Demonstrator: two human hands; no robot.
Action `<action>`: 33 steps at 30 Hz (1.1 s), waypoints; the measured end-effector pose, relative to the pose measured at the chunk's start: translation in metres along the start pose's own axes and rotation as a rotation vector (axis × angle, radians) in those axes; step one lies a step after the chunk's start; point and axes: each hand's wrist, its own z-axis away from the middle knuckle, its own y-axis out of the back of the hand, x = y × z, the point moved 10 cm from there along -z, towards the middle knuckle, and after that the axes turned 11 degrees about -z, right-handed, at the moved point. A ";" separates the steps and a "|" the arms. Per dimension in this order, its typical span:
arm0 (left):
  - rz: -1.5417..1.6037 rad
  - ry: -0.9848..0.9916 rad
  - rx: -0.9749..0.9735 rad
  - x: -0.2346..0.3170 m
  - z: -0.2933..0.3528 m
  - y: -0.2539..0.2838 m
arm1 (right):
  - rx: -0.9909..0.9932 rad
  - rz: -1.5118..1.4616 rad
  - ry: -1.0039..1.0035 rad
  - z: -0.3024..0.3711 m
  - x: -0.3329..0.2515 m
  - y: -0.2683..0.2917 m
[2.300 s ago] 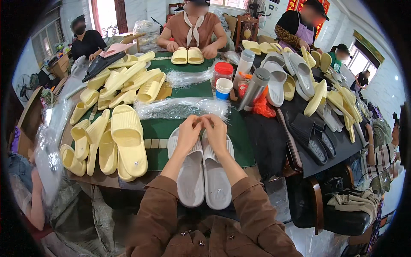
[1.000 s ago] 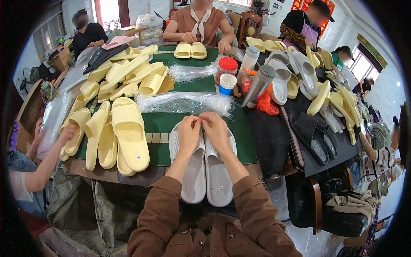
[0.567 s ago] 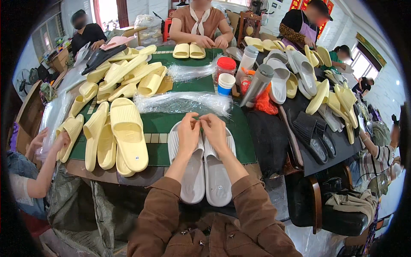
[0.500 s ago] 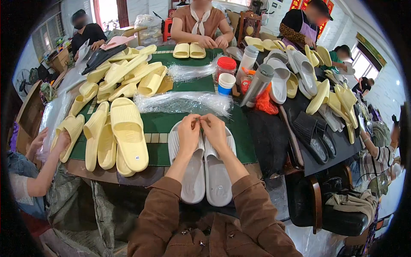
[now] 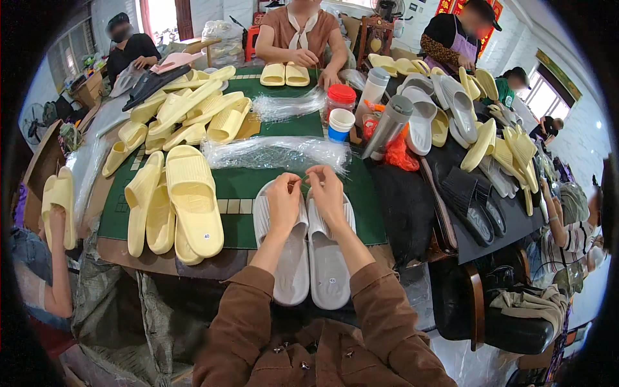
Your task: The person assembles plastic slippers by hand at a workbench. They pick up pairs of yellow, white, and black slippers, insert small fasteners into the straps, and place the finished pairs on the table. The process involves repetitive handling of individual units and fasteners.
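A pair of grey slide slippers (image 5: 291, 274) lies side by side at the table's near edge, toes pointing away. Over their straps, my left hand (image 5: 282, 201) and my right hand (image 5: 327, 198) are both pinched. A fine strand (image 5: 304, 180) runs between the fingertips, its ends hidden by the fingers. Just beyond lies a bundle of clear thin plastic strands (image 5: 277, 155). To the left of my hands stand yellow slide slippers (image 5: 193, 213), leaning against each other.
A green mat (image 5: 238, 240) covers the table. A heap of yellow slippers (image 5: 187, 106) lies far left. At right are a steel flask (image 5: 390, 126), a blue-and-white cup (image 5: 340, 124), a red-lidded jar (image 5: 340, 98) and grey slippers (image 5: 422, 116). Co-workers sit around.
My fingertips have drawn slightly apart, showing the strand. At left, a co-worker's hand has lifted yellow slippers off the table. The person opposite has moved their hands apart.
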 end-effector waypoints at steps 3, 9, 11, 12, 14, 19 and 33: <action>0.036 0.026 -0.032 -0.002 0.001 -0.005 | 0.013 -0.046 -0.003 -0.002 0.006 0.004; 0.045 -0.005 -0.006 0.000 0.001 -0.002 | -0.053 -0.017 0.120 -0.001 -0.005 -0.001; 0.022 0.007 -0.012 -0.002 0.001 -0.002 | -0.061 -0.043 0.045 0.000 -0.002 -0.006; 0.010 0.012 -0.015 -0.003 0.002 -0.002 | -0.048 -0.042 0.048 0.001 -0.005 -0.006; -0.004 0.030 -0.033 -0.002 0.001 -0.003 | -0.017 -0.035 0.056 0.001 -0.008 -0.002; -0.047 -0.015 -0.052 0.004 0.001 -0.005 | 0.132 -0.318 -0.039 0.003 -0.003 0.018; -0.218 -0.149 0.180 0.013 0.004 0.011 | 0.283 -0.744 -0.112 -0.001 0.004 0.036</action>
